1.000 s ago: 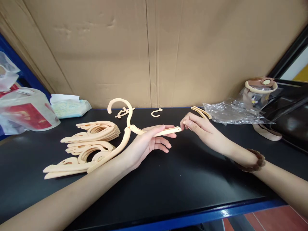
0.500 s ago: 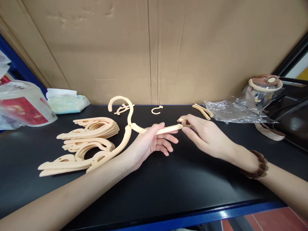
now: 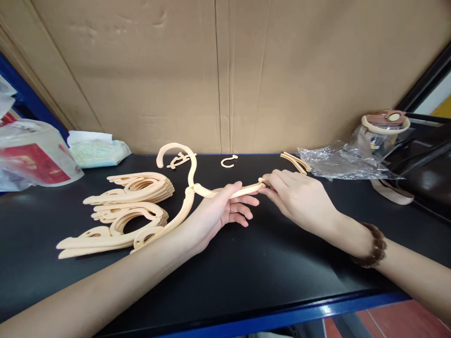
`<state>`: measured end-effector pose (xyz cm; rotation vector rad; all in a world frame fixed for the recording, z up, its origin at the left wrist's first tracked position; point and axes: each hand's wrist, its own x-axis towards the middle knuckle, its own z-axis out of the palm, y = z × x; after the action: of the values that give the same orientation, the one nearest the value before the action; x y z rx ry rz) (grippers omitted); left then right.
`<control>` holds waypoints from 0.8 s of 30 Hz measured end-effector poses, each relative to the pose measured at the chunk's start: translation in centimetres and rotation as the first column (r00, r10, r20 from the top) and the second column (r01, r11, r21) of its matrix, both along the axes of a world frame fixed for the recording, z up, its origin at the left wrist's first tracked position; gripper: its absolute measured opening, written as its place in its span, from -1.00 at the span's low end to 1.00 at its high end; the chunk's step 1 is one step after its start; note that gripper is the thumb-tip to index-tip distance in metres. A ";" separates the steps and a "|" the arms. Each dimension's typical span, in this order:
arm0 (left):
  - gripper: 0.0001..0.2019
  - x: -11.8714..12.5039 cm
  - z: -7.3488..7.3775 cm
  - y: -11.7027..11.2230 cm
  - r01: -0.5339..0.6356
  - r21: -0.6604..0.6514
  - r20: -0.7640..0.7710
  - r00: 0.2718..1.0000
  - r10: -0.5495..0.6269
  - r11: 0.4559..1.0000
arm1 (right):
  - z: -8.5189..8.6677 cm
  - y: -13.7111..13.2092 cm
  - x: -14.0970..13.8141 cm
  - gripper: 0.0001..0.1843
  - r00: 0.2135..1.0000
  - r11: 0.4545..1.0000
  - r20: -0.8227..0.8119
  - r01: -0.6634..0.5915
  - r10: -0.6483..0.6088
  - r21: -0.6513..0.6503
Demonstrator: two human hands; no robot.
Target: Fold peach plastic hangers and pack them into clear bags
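A cream plastic folding clothes hanger (image 3: 191, 164), its hook toward the back left, lies across my left hand (image 3: 220, 209). My left thumb presses on one of its arms while the other fingers curl loosely below. At the tip of that arm, my right hand (image 3: 299, 197) pinches a small cream hanger part with thumb and forefinger; most of this part is hidden by the fingers. The hanger's other arm curves down behind my left forearm. Just left of it lie two stacks of folded cream hanger arms, a rear stack (image 3: 155, 190) and a front stack (image 3: 105, 237).
Along the back of the black table (image 3: 225, 286) lie small cream pieces (image 3: 181, 159), a loose hook (image 3: 228, 163) and thin cream bars (image 3: 296, 162). Clear plastic wrap (image 3: 334, 162) and a lidded cup (image 3: 382, 131) are at right. A tissue pack (image 3: 100, 150) sits at left, before the cardboard (image 3: 141, 70).
My right hand has moved slightly left and turned more palm-down, bringing its pinched part up against the arm tip. My left hand keeps its hold, and the hanger has shifted only slightly.
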<state>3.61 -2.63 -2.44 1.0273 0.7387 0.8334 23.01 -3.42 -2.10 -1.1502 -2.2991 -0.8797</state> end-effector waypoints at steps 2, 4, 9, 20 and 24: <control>-0.75 0.0 -0.1 0.1 -0.004 -0.015 0.013 1.000 0.004 1.000 | -0.1 0.0 0.0 -0.69 1.000 1.000 0.003 0.002 -0.002 0.015; -0.75 0.0 -0.3 0.1 0.000 -0.029 0.027 1.000 0.001 1.000 | -0.1 0.0 0.0 -0.69 1.000 0.999 0.007 0.010 -0.011 0.031; -0.74 0.0 -0.3 0.1 0.005 -0.035 0.034 0.999 -0.004 0.999 | -0.1 -0.1 -0.1 -0.67 0.999 0.997 0.006 0.045 -0.046 0.067; -0.76 0.0 -0.5 0.3 -0.027 -0.034 0.003 1.000 0.027 0.999 | -0.4 0.2 0.2 -0.60 0.997 0.999 0.072 -0.038 0.036 0.014; -0.75 0.0 -0.8 0.6 -0.008 -0.034 -0.005 1.000 0.008 0.999 | -0.7 0.7 0.3 -0.60 0.995 0.999 0.089 -0.050 0.050 0.002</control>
<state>3.65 -2.07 -3.28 0.9970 0.7591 0.8227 23.34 -2.76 -2.79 -1.0667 -2.3853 -0.9346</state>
